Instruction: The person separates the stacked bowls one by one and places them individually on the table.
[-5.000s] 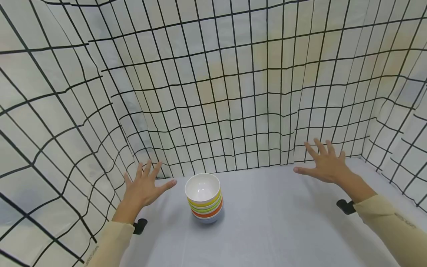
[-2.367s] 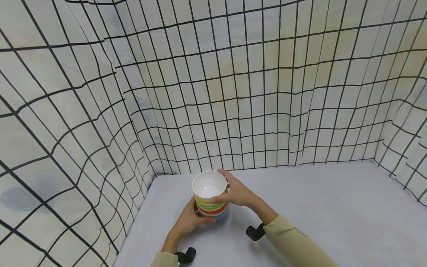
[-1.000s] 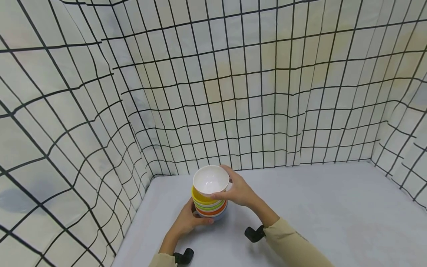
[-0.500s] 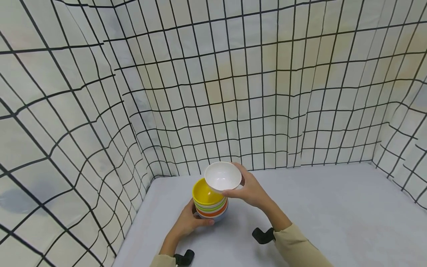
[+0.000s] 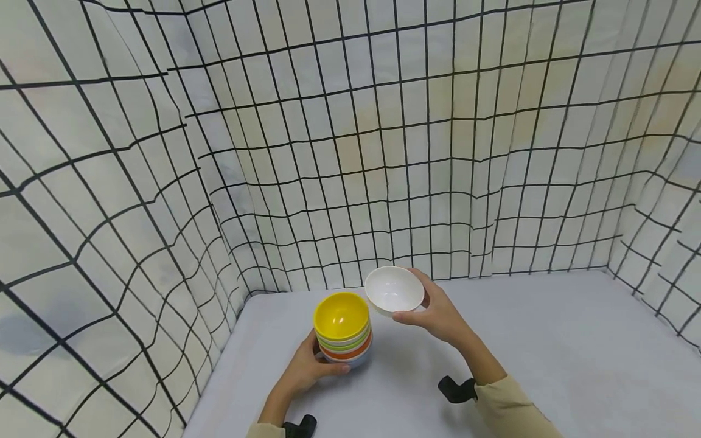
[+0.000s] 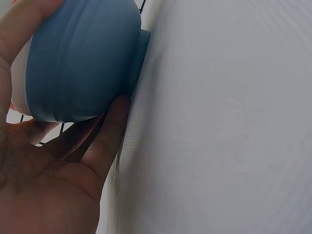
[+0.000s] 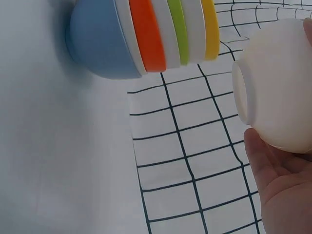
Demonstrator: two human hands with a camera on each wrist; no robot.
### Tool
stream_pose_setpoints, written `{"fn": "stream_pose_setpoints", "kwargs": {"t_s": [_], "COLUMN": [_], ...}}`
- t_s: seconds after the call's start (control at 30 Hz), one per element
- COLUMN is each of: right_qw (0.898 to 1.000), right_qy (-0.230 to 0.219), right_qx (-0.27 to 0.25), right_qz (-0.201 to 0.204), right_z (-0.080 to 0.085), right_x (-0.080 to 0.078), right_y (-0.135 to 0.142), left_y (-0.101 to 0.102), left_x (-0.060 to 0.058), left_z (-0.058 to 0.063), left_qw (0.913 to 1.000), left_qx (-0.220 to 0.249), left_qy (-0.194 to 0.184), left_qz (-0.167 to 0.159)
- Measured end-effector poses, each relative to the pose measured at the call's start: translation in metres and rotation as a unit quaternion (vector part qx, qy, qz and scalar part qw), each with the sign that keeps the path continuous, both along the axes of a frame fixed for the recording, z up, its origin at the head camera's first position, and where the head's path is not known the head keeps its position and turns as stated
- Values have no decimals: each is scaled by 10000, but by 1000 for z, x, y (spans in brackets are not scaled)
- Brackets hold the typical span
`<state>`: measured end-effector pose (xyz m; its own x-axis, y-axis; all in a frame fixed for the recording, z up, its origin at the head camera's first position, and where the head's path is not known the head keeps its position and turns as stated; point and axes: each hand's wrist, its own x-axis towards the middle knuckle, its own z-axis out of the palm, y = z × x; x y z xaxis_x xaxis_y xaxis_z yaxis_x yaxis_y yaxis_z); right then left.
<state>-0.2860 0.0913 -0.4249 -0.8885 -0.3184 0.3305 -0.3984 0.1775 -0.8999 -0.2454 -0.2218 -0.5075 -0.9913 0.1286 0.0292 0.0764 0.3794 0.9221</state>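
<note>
A white bowl (image 5: 391, 291) is held by my right hand (image 5: 442, 316), thumb at the near side and fingers round the far side. It is raised to the right of a bowl stack, apart from it; the right wrist view shows its footed underside. My left hand (image 5: 303, 368) grips the stack low on its left side. On top is a yellow bowl (image 5: 342, 317); under it the right wrist view shows a green band (image 7: 177, 29), an orange band (image 7: 147, 39) and white rims between. At the bottom sits a blue bowl (image 6: 85, 58), the left fingers against its wall and foot.
The stack stands on a pale table (image 5: 547, 340) near its left end. A white cloth wall with a black grid (image 5: 378, 146) rises behind and at both sides. Black camera mounts (image 5: 457, 389) sit on both wrists, above light sleeves.
From wide apart and empty, both hands have come to the stack. The right hand has lifted the white top bowl and carried it rightward, uncovering the yellow bowl. The left hand stays on the stack.
</note>
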Motion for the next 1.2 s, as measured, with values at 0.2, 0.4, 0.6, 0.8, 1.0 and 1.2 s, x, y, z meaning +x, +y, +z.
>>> {"fn": "stream_pose_setpoints", "kwargs": {"t_s": [0.2, 0.4, 0.6, 0.8, 1.0, 1.2], "right_qw": [9999, 9995, 9977, 9946, 9898, 9839], "right_qy": [36, 65, 78, 76, -129, -416], "right_qx": [-23, 100, 317, 573, 782, 859], "right_qz": [-104, -303, -592, -866, -1181, -1509], "right_z": [-10, -18, -20, -23, -27, -32], "right_x": [-1, -6, -9, -15, -21, -25], "right_y": [16, 32, 49, 68, 95, 126], "left_y": [-1, -1, 0, 0, 0, -1], "left_x": [3, 4, 4, 3, 1, 0], "left_z": [2, 2, 0, 2, 0, -1], "left_qw": [10000, 10000, 9999, 9999, 9999, 10000], "left_qx": [19, 68, 119, 107, 108, 57], "left_qy": [-74, -64, -111, -57, -44, -41], "left_qz": [64, 30, -27, -71, -73, -29]}}
